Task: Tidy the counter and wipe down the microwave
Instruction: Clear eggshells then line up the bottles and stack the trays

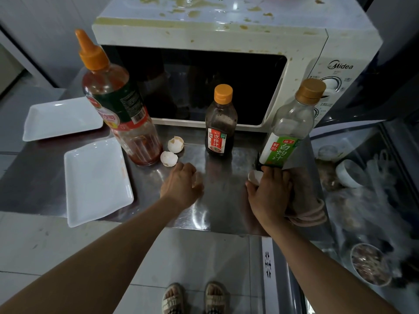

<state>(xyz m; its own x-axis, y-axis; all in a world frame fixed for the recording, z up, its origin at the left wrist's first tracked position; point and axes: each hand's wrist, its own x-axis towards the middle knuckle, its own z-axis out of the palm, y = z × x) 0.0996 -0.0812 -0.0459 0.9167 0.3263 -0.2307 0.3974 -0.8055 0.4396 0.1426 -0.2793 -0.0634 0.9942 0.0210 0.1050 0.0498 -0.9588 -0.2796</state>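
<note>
Steel bench [226,200] before the spattered microwave [226,30] carries light, brittle eggshells [172,150] beside the ketchup bottle [118,105], best cupped gently; the left hand's [181,186] grip curls over one shell, while the right hand [269,191] pinches another near the front edge.

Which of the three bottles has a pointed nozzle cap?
The big red sauce bottle on the left, beside the plates; the other two bottles have flat round caps.

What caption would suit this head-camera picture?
Both hands, left hand and right hand, gather eggshells before a stained microwave.
</note>
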